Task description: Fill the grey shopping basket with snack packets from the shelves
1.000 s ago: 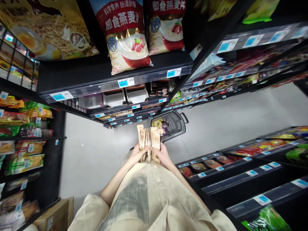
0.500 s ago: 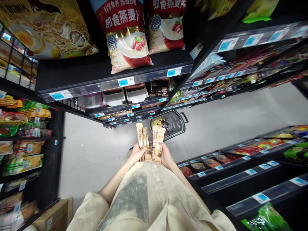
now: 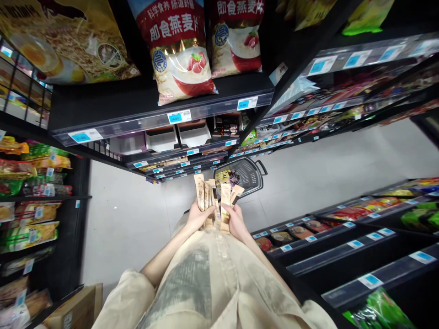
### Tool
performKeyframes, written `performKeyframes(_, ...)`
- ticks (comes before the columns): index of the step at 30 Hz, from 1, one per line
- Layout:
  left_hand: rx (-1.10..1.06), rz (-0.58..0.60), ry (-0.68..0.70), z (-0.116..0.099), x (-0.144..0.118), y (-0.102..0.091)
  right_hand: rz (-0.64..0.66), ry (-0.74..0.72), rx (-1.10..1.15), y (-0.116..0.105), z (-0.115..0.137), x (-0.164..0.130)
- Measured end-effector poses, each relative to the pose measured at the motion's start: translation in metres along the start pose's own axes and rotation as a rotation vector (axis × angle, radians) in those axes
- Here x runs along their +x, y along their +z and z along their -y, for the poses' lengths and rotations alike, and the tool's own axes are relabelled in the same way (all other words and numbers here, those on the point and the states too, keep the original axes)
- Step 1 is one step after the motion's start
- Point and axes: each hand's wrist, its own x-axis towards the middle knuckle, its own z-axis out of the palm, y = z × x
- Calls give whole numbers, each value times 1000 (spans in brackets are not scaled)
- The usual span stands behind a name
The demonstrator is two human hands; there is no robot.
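Observation:
Close to my waist, my left hand (image 3: 199, 215) is closed around several slim beige stick packets (image 3: 200, 189), held upright and fanned side by side. My right hand (image 3: 236, 220) grips more stick packets (image 3: 225, 195) of the same kind, one of them tilted out to the right. The two bunches are close together, and the left thumb reaches across toward the middle packets. Lower ends of the packets are partly hidden by my fingers. Beyond the hands, a grey shopping basket (image 3: 252, 176) with a few packaged goods in it sits on the floor.
Ahead, a black shelf (image 3: 137, 107) carries large oatmeal bags (image 3: 183, 59) and, lower down, open boxes (image 3: 195, 135). Racks of packaged food (image 3: 36, 224) stand at the left, with a cardboard box (image 3: 73, 310) below. More shelving (image 3: 343, 256) runs along the right beside the pale floor (image 3: 325, 160).
A packet in the middle has shifted across toward the left bunch. The right-hand packets have spread apart, one now leaning right. The basket stays in place.

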Motion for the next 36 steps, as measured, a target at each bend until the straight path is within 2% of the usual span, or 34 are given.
performKeyframes(2,-6,11,16,0,0,-2,2,26,-6,-2,-1,1)
performKeyframes(8,-76,211,-8,-2,-1,-4,45,-5,-52,-3,-6,4)
performKeyframes(12,-56,175,0,-2,0,-5,21,-14,-69,-1,-8,4)
performKeyframes(18,-15,185,-13,0,1,-6,-16,36,-81,-2,-10,6)
performKeyframes(21,11,179,-25,2,2,-5,4,46,-91,-2,-9,6)
performKeyframes(27,-88,162,-62,3,2,-8,106,199,190,-4,-5,7)
performKeyframes(29,-120,182,-97,2,2,-9,63,180,179,-5,-6,7)
performKeyframes(32,-108,210,-91,3,1,-10,-3,59,114,-5,-10,6)
performKeyframes(36,-67,256,-47,2,3,-6,22,-4,28,-7,-16,8)
